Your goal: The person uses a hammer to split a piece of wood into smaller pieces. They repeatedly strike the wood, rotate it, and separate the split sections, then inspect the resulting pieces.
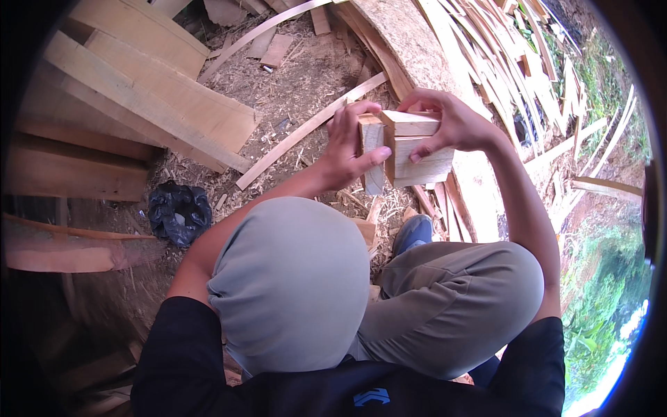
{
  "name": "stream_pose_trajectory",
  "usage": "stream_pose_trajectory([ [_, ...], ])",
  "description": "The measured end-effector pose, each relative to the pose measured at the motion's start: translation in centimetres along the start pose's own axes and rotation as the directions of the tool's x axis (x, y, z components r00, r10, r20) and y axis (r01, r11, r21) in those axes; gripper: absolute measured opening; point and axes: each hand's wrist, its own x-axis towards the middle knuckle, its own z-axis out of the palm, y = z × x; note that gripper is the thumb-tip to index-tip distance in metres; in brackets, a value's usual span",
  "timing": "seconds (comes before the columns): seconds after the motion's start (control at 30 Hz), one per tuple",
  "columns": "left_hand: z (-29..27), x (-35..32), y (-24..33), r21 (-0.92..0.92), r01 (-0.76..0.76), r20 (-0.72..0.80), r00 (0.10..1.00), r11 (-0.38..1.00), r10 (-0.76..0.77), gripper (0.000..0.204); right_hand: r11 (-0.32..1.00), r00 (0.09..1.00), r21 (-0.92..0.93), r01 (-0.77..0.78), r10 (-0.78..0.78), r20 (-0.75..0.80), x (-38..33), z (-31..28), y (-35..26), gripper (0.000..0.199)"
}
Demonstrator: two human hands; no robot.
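Observation:
My left hand (345, 147) grips a narrow wooden block (372, 174), its thumb across the near face and its fingers over the far end. Thumb and fingers of my right hand (451, 121) are closed round thicker wooden blocks (424, 167). A line across these suggests two pieces pressed together. The narrow block stands just left of the thicker ones, a dark gap showing between them at the top. Both hands are raised above my knees. Whether the blocks touch lower down, I cannot tell.
Long planks (160, 90) are piled at the left. A black plastic bag (179, 212) lies on ground strewn with shavings. A thin curved strip (306, 132) crosses behind my left hand. Broad boards (410, 48) and many offcut strips (486, 62) spread to the far right.

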Motion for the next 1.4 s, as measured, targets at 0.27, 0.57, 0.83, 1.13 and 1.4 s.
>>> stream_pose_trajectory([
  [0.27,-0.8,0.0,0.2,-0.016,-0.001,0.131,0.991,1.0,0.003,0.066,0.999,1.0,0.048,0.005,-0.006,0.006,0.0,0.1,1.2,0.074],
  [0.57,-0.5,-0.8,-0.9,-0.186,0.057,0.103,0.994,0.981,-0.038,0.074,0.994,0.999,-0.104,-0.035,0.035,-0.003,1.1,0.7,2.5,0.074],
  [0.83,-0.2,-0.4,-0.6,-0.24,0.027,0.078,0.997,0.97,-0.009,0.071,1.0,0.999,0.005,-0.031,0.031,0.028,1.1,0.3,2.4,0.078],
  [1.13,-1.2,-0.1,-0.6,-0.158,0.011,0.028,1.0,0.987,-0.007,0.067,0.878,0.888,-0.465,0.112,-0.299,-0.35,-2.2,1.9,2.7,0.07],
  [1.4,-1.9,0.2,-0.9,-0.266,0.061,0.019,0.998,0.962,-0.058,0.063,0.719,0.836,-0.691,0.074,-0.422,-0.35,-1.4,8.3,9.1,0.063],
])
